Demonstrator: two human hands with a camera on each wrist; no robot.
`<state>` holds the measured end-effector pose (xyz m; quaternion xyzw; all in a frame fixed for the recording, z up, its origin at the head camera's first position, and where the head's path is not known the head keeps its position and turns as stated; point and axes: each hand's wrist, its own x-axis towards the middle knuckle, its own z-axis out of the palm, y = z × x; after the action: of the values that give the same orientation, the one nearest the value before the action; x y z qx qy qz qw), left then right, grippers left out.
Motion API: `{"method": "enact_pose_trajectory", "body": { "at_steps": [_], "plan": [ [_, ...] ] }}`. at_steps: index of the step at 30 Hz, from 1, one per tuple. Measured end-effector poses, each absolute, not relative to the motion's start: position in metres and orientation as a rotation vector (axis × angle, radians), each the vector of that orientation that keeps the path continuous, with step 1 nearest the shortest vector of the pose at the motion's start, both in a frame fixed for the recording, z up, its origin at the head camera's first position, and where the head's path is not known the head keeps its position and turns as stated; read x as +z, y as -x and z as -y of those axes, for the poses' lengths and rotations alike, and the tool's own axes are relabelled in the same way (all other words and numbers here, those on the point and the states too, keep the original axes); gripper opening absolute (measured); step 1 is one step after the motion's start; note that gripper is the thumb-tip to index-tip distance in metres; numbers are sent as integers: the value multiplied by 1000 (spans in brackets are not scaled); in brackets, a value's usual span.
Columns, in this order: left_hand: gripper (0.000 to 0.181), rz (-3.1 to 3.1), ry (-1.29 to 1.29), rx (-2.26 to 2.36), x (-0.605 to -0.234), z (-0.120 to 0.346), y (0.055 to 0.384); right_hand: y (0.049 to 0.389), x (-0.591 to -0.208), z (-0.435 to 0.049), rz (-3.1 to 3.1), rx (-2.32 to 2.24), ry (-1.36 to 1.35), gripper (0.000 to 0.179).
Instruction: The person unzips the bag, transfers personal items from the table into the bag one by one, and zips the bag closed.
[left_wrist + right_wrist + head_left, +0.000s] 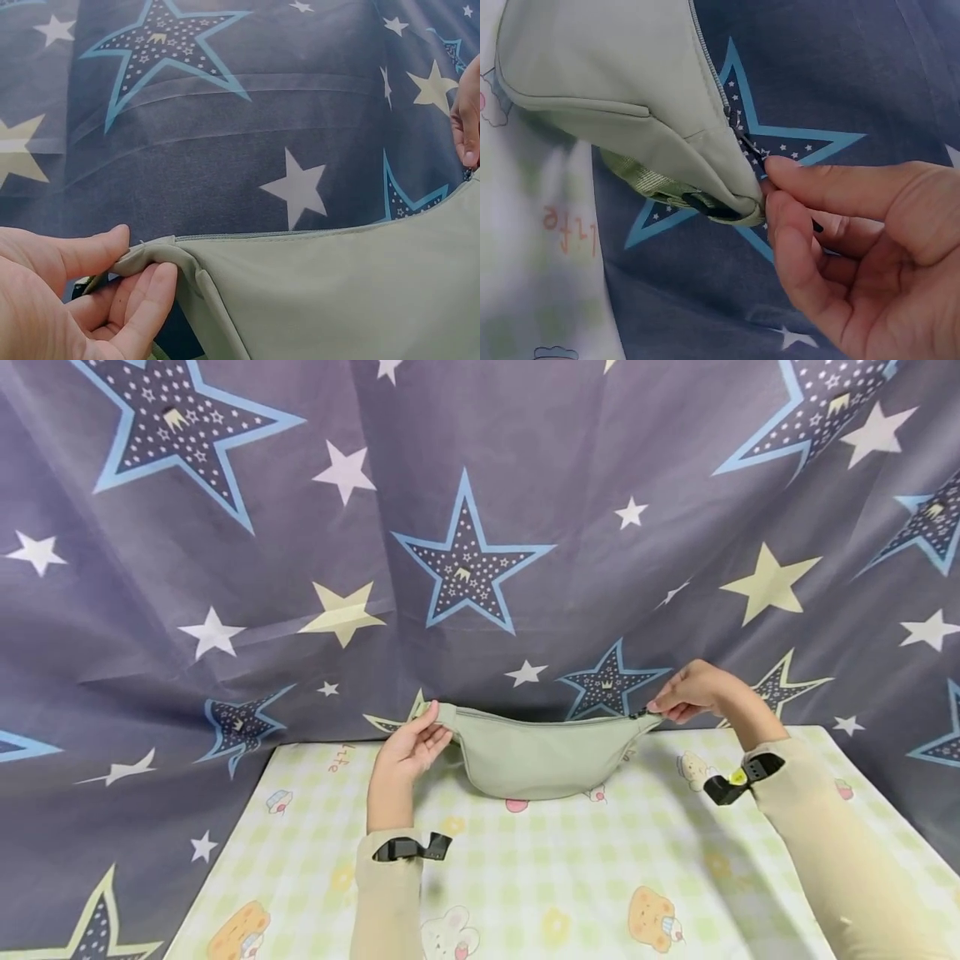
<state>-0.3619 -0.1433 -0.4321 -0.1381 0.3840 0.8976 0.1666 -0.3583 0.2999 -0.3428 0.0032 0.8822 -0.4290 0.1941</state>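
A pale green waist bag (pixel 540 756) is held up by its two ends over the far edge of the table, its zipper running along the top edge. My left hand (pixel 408 752) pinches the bag's left end tab, thumb above and curled fingers beneath, as the left wrist view shows. At the other end, my right hand (pixel 693 689) pinches the black zipper pull (pixel 754 148) between thumb and forefinger. The pull's slider sits at the right end of the zipper. Green webbing strap (pixel 645 176) with a black buckle (pixel 705 206) hangs behind that end.
Under the bag lies a tablecloth (pixel 525 877) with green checks and cartoon prints. A dark curtain (pixel 540 577) printed with stars rises right behind the table's far edge. Black bands with small devices circle both sleeves.
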Motion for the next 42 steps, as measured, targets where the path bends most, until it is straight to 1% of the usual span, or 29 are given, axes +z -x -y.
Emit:
{"method": "enact_pose_trajectory", "body": {
  "at_steps": [4,10,13,23,30,33,39,42],
  "plan": [
    [24,-1103,403,2543,-431,141,365,357,-345,-305,-2467,-1237,-13,15],
    [27,-1115,406,2542,-430,140,364,356,-355,-305,-2504,-1276,-58,28],
    [26,-1114,400,2546,-429,141,363,356,-358,-305,-2505,-1291,-61,30],
    [30,-1150,375,2557,-427,142,361,352,-361,-302,-2525,-1380,-78,28],
    [22,-1214,360,2512,-431,142,355,339,-376,-305,-2464,-1508,-129,23],
    [22,-1267,306,2494,-433,145,353,335,-381,-304,-2443,-1569,-139,17],
    [28,-1488,104,2396,-430,154,345,330,-380,-303,-2457,-1592,-126,12],
    [19,-1694,47,2312,-428,157,340,330,-378,-303,-2444,-1617,-116,10]
  ]
}}
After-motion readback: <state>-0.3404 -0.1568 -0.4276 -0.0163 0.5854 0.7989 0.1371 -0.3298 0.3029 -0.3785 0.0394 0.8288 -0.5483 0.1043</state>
